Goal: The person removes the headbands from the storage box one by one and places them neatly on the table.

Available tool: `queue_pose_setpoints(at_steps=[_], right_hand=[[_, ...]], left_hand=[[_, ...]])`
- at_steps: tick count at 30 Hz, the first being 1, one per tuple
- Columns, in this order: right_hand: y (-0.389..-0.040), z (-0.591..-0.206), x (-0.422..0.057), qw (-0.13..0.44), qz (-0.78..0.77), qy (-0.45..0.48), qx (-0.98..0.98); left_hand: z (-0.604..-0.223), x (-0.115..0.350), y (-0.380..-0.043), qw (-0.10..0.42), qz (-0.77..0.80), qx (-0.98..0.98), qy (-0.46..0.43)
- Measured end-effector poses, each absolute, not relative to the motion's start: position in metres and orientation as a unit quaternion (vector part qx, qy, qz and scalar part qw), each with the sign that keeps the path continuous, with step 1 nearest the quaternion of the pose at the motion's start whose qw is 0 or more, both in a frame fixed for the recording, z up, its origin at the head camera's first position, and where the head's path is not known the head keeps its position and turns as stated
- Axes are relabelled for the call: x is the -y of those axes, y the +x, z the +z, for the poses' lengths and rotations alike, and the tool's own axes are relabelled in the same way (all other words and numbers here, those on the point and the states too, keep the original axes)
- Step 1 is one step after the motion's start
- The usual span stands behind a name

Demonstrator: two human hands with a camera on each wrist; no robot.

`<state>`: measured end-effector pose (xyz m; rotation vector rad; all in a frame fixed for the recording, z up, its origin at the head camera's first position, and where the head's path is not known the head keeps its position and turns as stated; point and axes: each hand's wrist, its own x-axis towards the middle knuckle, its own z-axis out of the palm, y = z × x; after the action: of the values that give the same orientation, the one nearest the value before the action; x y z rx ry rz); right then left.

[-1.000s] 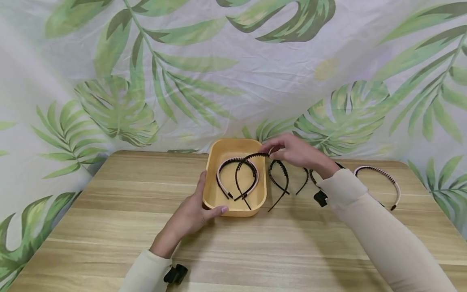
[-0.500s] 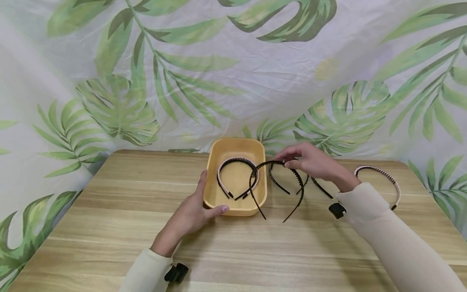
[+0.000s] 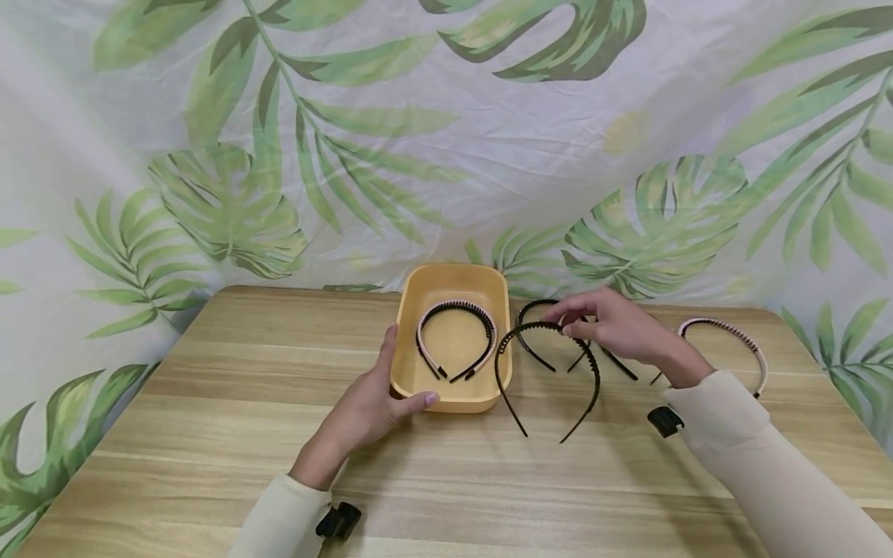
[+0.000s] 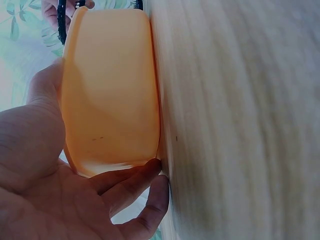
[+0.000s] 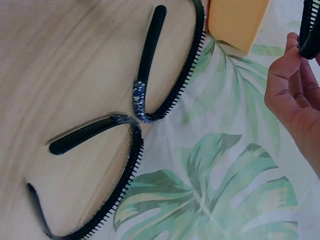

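My left hand [image 3: 370, 407] grips the near left corner of a yellow plastic bin [image 3: 446, 404], thumb at the front rim and fingers against the side. In the left wrist view, fingertips [image 4: 154, 165] touch the bin low down by the table. Inside the bin lie a pink headband [image 3: 419, 341] and a black headband, close together. My right hand [image 3: 621, 329] pinches the top of a black toothed headband [image 3: 530, 326], its two ends hanging down to the right of the bin. The right wrist view shows the fingers around this headband [image 5: 309, 47].
Behind the right hand, black headbands lie on the wooden table [image 3: 244, 372], partly hidden; one [image 5: 180, 90] has a speckled section. A pink headband [image 3: 756, 358] lies farther right. A leaf-print cloth [image 3: 446, 155] hangs along the table's back edge.
My right hand has moved right and toward me, carrying the black headband from over the bin to beside it. My left hand and the bin have stayed in place.
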<state>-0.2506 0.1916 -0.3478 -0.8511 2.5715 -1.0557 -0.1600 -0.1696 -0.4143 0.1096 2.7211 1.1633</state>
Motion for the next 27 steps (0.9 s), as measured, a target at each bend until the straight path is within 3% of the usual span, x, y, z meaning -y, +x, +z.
queue_pose_setpoints(at_steps=[27], right_hand=[[-0.235,-0.381,-0.213,0.131,-0.333,-0.303,-0.883]], left_hand=[[-0.417,0.170,-0.161,0.084,0.393,-0.915,0.042]])
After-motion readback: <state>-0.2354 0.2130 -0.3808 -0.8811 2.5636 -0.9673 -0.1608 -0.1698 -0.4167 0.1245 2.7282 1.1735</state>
